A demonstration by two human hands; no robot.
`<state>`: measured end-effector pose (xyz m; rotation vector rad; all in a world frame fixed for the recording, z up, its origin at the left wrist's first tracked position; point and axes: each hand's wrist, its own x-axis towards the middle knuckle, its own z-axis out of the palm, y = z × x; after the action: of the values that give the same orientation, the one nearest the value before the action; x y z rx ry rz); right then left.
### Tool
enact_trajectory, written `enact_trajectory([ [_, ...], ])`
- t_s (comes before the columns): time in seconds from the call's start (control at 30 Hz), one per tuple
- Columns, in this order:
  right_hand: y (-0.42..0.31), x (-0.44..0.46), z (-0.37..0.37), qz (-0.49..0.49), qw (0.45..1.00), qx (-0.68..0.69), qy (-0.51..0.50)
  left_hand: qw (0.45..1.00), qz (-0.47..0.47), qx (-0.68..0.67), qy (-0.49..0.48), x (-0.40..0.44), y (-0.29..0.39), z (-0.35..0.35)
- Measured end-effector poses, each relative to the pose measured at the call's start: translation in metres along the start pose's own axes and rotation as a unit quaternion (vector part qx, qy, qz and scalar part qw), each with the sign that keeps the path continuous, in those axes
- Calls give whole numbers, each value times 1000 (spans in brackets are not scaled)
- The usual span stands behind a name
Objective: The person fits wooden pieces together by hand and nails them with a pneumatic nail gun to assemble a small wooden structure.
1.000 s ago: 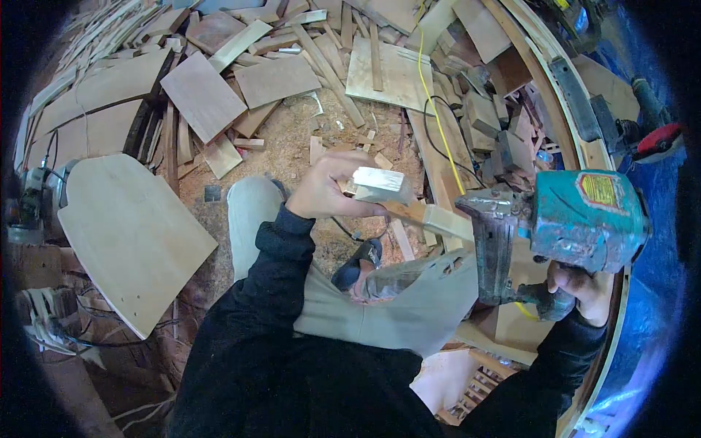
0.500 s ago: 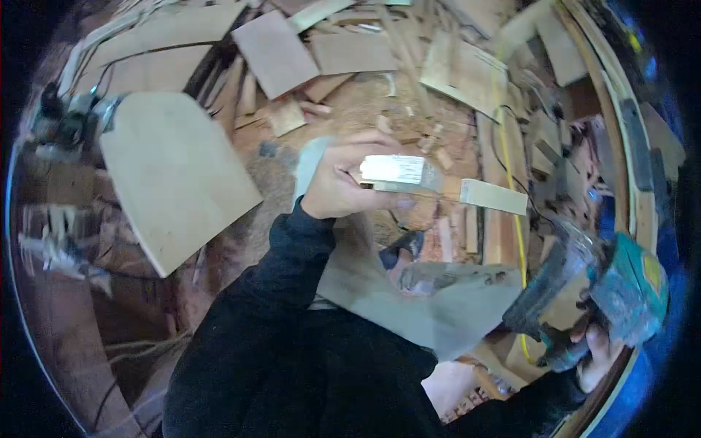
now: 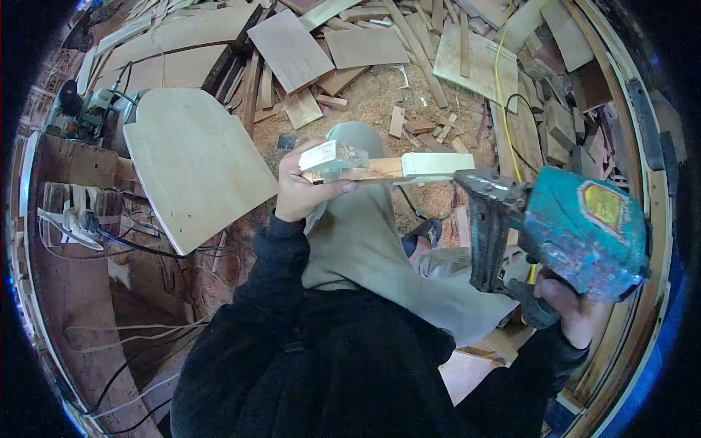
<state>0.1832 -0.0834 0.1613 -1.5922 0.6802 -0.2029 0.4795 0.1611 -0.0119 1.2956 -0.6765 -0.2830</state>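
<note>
My left hand (image 3: 303, 186) grips a small wooden assembly (image 3: 376, 171), a strip with a pale block at each end. The thumb lies along its lower side, and the near block hides some of the fingers. My right hand (image 3: 573, 306) is wrapped round the handle of a worn teal nail gun (image 3: 584, 230). The nose of the nail gun is at the right end of the assembly, by the pale block (image 3: 438, 166); whether they touch I cannot tell.
A large rounded board (image 3: 197, 164) lies at the left, near a machine (image 3: 95, 113) and cables. Wood offcuts and sawdust (image 3: 380, 87) cover the floor ahead. A yellow hose (image 3: 499, 80) runs down at the right, beside a long wooden edge (image 3: 631, 146).
The nail gun dropped away to the lower right, then came back up to the assembly's right end. The assembly, still in my left hand, has turned a little. The view has shifted.
</note>
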Motion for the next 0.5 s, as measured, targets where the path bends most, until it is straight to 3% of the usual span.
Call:
enact_trajectory([
  [0.03, 2, 2, 6, -6, 997, -76, 29, 999, -21, -37, 15, -3, -4, -2],
  [0.13, -6, 7, 31, 38, 991, -94, 90, 1000, 10, 23, -2, -7, -14, -11],
  [0.17, -5, 10, 37, -28, 977, -197, 81, 1000, 9, 21, 0, -9, -14, -11],
  [0.27, -17, 23, 54, -83, 962, -258, 28, 1000, -11, -19, 1, -7, -11, -13],
  [0.4, -24, 33, 71, -115, 921, -367, -68, 998, 10, 36, -43, -11, -17, -27],
  [0.47, -33, 38, 86, 67, 962, -261, -52, 999, -4, 29, -44, -16, -22, -31],
  [0.5, -28, 42, 85, 4, 968, -244, -64, 999, -13, 18, -47, -18, -25, -32],
])
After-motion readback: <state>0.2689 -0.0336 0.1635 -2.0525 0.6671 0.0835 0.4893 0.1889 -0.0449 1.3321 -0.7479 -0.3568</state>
